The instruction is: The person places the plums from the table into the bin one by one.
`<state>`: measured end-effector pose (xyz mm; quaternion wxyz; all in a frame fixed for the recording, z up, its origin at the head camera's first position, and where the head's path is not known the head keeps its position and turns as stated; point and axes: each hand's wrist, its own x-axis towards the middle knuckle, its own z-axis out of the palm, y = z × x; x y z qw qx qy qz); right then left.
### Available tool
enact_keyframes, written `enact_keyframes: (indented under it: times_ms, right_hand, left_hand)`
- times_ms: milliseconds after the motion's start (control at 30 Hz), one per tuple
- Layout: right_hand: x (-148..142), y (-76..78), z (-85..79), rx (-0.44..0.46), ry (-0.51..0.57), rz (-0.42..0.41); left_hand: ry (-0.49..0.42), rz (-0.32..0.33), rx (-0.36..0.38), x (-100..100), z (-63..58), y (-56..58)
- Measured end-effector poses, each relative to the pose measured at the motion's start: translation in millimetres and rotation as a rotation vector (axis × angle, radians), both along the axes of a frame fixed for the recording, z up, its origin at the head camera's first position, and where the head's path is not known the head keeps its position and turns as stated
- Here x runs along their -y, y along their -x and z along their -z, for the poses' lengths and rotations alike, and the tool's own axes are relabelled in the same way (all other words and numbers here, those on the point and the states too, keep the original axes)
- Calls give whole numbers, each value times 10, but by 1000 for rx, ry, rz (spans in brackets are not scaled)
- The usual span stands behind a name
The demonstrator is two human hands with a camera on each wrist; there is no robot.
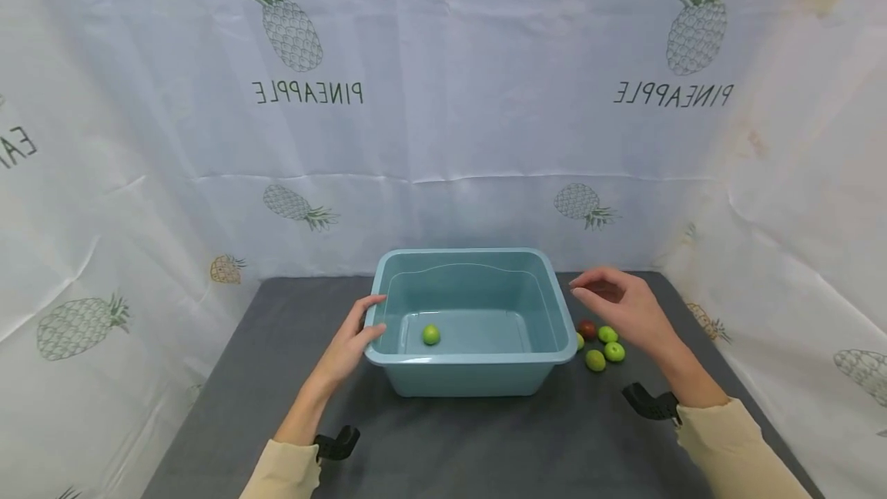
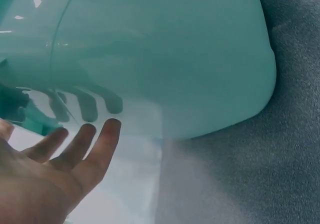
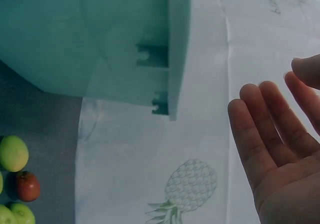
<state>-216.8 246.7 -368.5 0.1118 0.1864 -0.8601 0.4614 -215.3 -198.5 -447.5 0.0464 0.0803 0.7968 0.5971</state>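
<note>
A light blue-green plastic basin (image 1: 464,380) stands upright on the dark tabletop, with one small round green fruit (image 1: 431,334) on its floor. At the basin's left rim my left hand (image 1: 349,345) grips the edge, thumb and index finger over the top; other fingers (image 2: 102,151) lie by the outer wall in the left wrist view. My right hand (image 1: 627,310) hovers just right of the basin, apart from it, thumb and index tips close together and nothing visible between them. Below that hand lie a dark red fruit (image 1: 587,329) and several green fruits (image 1: 614,351).
Dark cloth covers the table (image 1: 277,376). White curtains (image 1: 443,98) printed with pineapples hang behind and at both sides. A black strap mount sits on each wrist. One green fruit (image 1: 580,341) is partly hidden by the basin's right side.
</note>
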Motion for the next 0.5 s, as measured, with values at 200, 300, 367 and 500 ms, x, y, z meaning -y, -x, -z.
enact_keyframes:
  times_ms: [200, 300, 367, 500]
  right_hand:
    - [-130, -16, 128, 17, -34, 53]
    - [-194, -18, 211, 14, -51, 83]
    - [-234, -20, 276, 11, -61, 97]
    - [-316, -29, 406, 19, -62, 117]
  left_hand:
    - [-22, 1, -24, -6, -12, 15]
    - [-14, -7, -25, -9, -17, 16]
    - [-9, -19, -22, -8, -15, 12]
    - [-11, -28, -12, -13, 4, 9]
